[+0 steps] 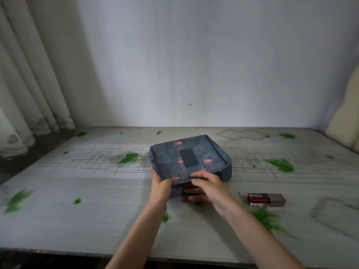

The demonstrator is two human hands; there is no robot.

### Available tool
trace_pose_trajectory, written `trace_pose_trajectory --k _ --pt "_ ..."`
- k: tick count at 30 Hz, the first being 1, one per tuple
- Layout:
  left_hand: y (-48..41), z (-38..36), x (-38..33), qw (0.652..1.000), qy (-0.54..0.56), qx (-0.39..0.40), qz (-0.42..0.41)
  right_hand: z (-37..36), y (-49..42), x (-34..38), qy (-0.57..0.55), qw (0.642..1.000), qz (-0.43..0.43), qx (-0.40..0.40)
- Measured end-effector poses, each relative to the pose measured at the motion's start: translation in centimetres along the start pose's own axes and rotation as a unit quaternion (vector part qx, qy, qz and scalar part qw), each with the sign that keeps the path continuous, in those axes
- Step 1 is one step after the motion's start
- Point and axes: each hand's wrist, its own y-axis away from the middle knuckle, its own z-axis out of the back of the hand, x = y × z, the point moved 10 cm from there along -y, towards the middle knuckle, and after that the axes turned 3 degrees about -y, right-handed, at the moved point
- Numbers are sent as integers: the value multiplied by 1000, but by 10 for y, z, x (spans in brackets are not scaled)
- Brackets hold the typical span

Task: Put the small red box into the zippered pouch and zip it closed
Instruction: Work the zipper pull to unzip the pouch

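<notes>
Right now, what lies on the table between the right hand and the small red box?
Nothing: the head view shows only bare table between the right hand, which holds the pouch, and the red box.

Pale worktop (97, 191) printed with green leaves (129, 158), cream curtain (29, 74) beyond its far-left corner, white wall (194, 55) behind, cream cushion (345, 117) at far-right corner

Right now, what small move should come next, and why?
Probably lift open the flap of the flamingo pouch: the left hand holds its near corner, the right hand pinches the flap edge, and the small red box lies outside on the table.
</notes>
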Motion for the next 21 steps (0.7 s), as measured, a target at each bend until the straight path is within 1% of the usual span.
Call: trace_pose_trajectory --k 2,3,5,9,11,13,16,18,21 --pt "-5 3 0 1000 -11 -1 7 4 1 5 21 1000 -2 8" --pt "-7 4 0 1000 -15 1 14 10 2 10 43 999 10 0" --pt "-13 4 2 999 -26 17 31 28 2 25 113 991 58 -42" --pt "-24 2 3 997 -37 53 50 64 8 62 230 942 178 -165" --pt "-27 1 0 995 -40 71 52 75 12 78 258 917 224 -208" --pt "-31 2 -3 992 -54 93 58 85 13 88 266 900 252 -237" --pt "-39 6 -6 984 -87 136 74 94 5 91 281 893 257 -241" --pt "-44 8 -8 978 -101 162 82 97 -6 87 289 900 232 -229" --pt "-51 12 -11 976 -95 172 93 100 -18 77 285 916 189 -211"
